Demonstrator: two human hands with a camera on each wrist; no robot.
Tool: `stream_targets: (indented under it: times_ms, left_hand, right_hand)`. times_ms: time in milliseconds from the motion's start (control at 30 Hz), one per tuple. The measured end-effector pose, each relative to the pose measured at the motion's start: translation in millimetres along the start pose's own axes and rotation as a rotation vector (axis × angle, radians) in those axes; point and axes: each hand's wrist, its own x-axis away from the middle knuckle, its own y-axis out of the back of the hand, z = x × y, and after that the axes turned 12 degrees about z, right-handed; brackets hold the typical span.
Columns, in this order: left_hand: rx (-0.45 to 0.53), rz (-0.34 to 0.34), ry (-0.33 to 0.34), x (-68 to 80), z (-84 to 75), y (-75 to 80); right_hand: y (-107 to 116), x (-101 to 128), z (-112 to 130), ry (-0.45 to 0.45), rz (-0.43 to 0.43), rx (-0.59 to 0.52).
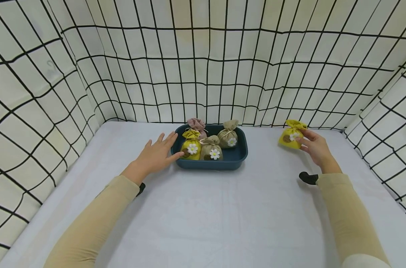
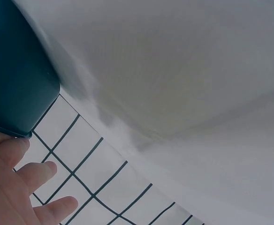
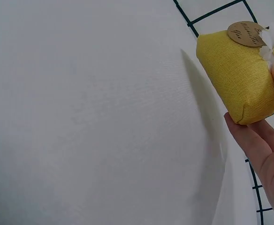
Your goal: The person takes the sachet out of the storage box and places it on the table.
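Observation:
In the head view my right hand (image 1: 315, 147) grips a yellow drawstring pouch (image 1: 291, 137) by its right side, near the back right of the table. The right wrist view shows the thumb on the front of that yellow pouch (image 3: 238, 77), by its white flower and brown tag, with fingers behind. My left hand (image 1: 156, 154) lies spread at the left rim of a dark teal tray (image 1: 234, 163). The tray holds another yellow pouch (image 1: 193, 143), two beige pouches (image 1: 211, 143) and a pink pouch (image 1: 197, 126). In the left wrist view, fingertips reach the tray's rim (image 2: 15, 131).
A white cloth covers the table (image 1: 223, 212). Black grid netting (image 1: 209, 74) over white panels rises at the back and both sides. A black wrist mount (image 1: 309, 178) juts from the right sleeve.

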Motion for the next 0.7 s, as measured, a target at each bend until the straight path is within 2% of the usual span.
stream_targets:
  times_ms: [333, 700]
  left_hand:
    - [-0.008, 0.005, -0.001, -0.7, 0.4, 0.6]
    - [-0.005, 0.008, 0.002, 0.9, -1.2, 2.4]
  right_hand:
    - [-1, -7, 0, -0.026, -0.023, -0.069]
    - [-2, -12, -2, -0.044, -0.052, -0.029]
